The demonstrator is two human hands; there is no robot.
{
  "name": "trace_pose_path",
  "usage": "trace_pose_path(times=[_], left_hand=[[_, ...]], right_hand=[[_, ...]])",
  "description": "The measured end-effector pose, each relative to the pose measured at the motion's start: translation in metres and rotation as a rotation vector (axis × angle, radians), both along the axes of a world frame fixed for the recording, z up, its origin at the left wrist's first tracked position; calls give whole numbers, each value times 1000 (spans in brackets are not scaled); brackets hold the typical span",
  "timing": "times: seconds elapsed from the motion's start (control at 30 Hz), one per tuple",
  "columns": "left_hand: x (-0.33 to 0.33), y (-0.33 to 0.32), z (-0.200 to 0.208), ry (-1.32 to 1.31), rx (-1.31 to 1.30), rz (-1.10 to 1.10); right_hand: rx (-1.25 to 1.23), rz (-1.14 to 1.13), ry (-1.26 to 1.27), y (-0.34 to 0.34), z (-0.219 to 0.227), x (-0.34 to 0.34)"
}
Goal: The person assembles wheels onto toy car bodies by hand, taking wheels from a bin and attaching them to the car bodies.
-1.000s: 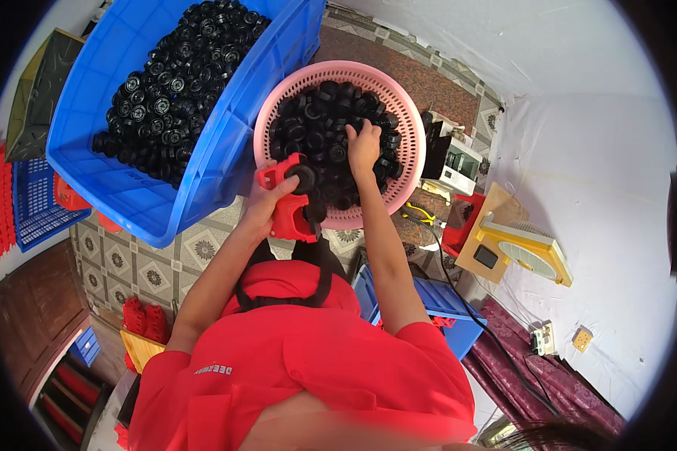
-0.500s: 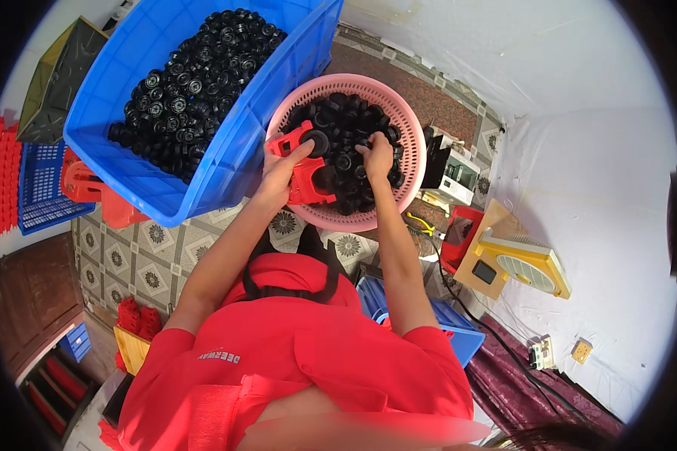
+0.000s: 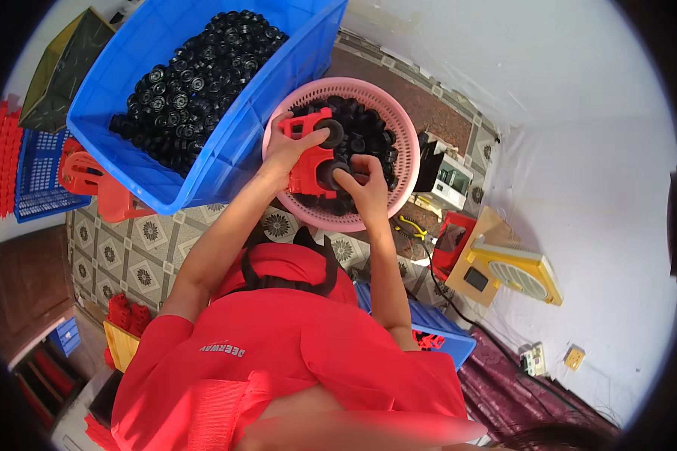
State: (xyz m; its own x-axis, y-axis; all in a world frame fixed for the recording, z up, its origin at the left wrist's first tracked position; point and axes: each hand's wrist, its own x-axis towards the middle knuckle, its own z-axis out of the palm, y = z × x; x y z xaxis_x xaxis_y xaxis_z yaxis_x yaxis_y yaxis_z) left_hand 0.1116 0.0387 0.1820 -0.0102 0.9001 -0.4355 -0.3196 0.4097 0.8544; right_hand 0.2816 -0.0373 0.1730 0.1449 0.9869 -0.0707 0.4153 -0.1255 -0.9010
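Note:
Over the pink basket (image 3: 408,143), my left hand (image 3: 284,154) is closed around a red toy car body (image 3: 306,174). One black wheel (image 3: 331,133) sits on the car's side beside my left thumb. My right hand (image 3: 366,189) pinches a second black wheel (image 3: 329,174) against the same side of the car, nearer to me. Many loose black wheels (image 3: 361,124) fill the basket below. The far fingers of my left hand are partly hidden behind the car.
A large blue bin (image 3: 226,165) heaped with black wheels stands left of the basket. On the right are yellow-handled pliers (image 3: 411,228), a yellow fan (image 3: 523,272) and a phone (image 3: 475,279). A red stool (image 3: 109,192) and a blue crate (image 3: 49,177) lie farther left.
My right hand has come up from the loose wheels to the car and now holds a wheel against it. The car in my left hand has tilted slightly.

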Motion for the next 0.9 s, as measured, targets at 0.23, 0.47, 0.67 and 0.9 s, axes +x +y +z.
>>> trace_pose_path(times=[0.23, 0.47, 0.67, 0.9], left_hand=[[-1, 11, 48, -105, 96, -21], [-9, 10, 52, -71, 137, 23], [-14, 11, 53, -8, 220, -30], [-53, -10, 86, 136, 439, -332]], right_hand=[[59, 69, 598, 14, 15, -8], [230, 33, 601, 13, 38, -13], [95, 149, 366, 19, 28, -11], [34, -10, 756, 16, 70, -36]])
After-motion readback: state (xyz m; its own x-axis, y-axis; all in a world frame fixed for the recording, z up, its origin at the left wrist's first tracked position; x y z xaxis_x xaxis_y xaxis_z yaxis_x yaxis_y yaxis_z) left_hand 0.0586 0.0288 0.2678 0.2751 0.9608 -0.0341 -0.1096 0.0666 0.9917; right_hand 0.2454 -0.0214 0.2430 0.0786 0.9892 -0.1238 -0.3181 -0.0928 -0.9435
